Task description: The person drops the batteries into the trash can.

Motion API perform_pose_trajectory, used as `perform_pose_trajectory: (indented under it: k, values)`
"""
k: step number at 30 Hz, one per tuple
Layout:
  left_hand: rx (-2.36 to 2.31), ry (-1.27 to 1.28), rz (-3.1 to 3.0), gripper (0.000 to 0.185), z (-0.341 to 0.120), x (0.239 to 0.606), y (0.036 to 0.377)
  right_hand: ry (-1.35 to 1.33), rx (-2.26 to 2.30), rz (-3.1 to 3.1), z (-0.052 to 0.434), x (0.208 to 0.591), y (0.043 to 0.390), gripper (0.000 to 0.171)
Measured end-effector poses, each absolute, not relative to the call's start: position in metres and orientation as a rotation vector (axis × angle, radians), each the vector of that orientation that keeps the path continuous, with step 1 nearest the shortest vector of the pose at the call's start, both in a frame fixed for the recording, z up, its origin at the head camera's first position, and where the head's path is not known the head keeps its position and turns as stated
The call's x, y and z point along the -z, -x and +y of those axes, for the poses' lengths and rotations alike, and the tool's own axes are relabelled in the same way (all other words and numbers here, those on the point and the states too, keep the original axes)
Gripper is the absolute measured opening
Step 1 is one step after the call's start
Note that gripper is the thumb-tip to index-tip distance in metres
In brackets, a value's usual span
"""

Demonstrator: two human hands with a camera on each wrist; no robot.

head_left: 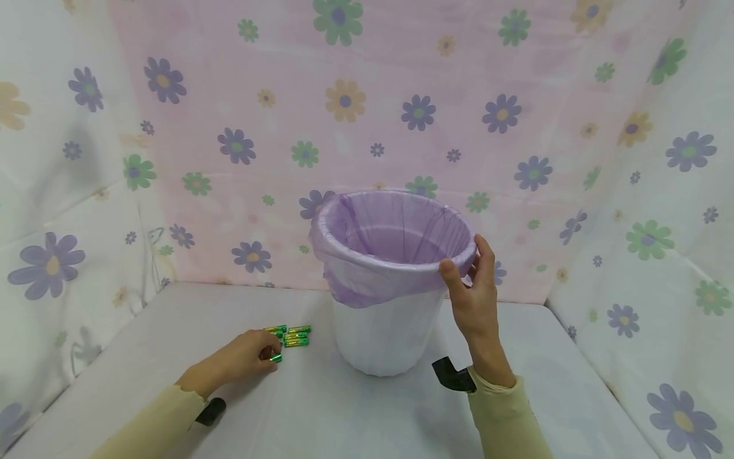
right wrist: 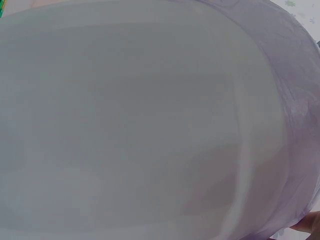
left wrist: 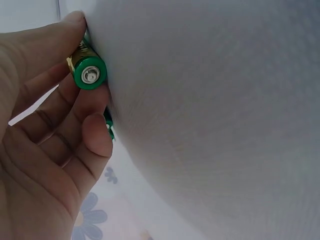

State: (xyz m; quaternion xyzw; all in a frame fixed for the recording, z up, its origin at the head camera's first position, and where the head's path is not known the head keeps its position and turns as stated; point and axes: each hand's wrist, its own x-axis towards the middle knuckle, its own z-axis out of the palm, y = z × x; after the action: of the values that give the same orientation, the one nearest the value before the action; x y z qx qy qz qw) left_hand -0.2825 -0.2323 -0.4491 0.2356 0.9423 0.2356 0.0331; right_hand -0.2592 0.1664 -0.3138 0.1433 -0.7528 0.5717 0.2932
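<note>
My left hand (head_left: 243, 362) is low over the white tabletop. In the left wrist view, its thumb and curled fingers pinch a green and gold battery (left wrist: 90, 72), whose metal tip faces the camera. Several more such batteries (head_left: 297, 336) lie grouped on the table just past the fingertips, partly hidden by the hand. A white trash bin (head_left: 381, 335) stands upright to their right, lined with a thin purple bag (head_left: 373, 284) folded over its rim. My right hand (head_left: 477, 306) grips the bin's right rim through the bag, thumb in front and fingers round the side.
The tabletop (head_left: 332, 421) is covered in white cloth. Behind it hangs a pink flowered curtain (head_left: 378, 127), with white flowered curtains at both sides. A black wrist mount (head_left: 453, 375) sticks out from the right sleeve, and another (head_left: 211, 412) from the left.
</note>
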Motion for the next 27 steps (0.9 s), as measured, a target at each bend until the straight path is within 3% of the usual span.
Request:
perform_pose_trajectory:
  k: [18, 27]
  values:
    - [-0.744, -0.768, 2.882, 0.018, -0.229, 0.445, 0.279, -0.379, -1.522, -2.003, 0.167, 0.315, 0.259, 0.074]
    - [-0.736, -0.958, 2.89, 0.017, -0.216, 0.422, 0.275, -0.389, -1.529, -1.996, 0.166, 0.315, 0.258, 0.074]
